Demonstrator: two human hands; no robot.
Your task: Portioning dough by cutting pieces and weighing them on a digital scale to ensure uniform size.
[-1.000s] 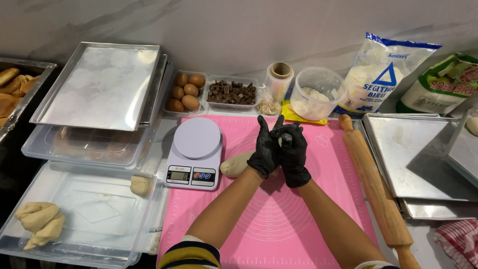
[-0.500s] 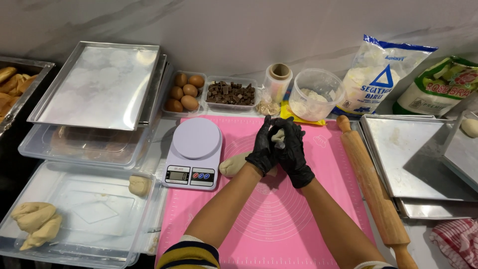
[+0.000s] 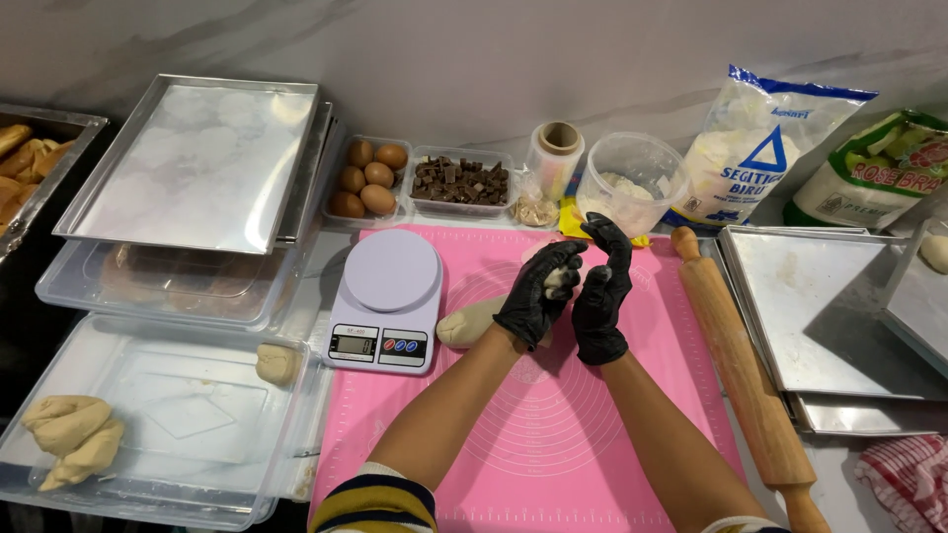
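While your left hand (image 3: 538, 294) and right hand (image 3: 602, 296) cupped one small dough piece (image 3: 561, 281) at centre frame, the dough log (image 3: 472, 322) remained uncut.

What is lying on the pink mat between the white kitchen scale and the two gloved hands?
In the head view, a log of pale dough lies on the pink mat, between the scale and the left hand.
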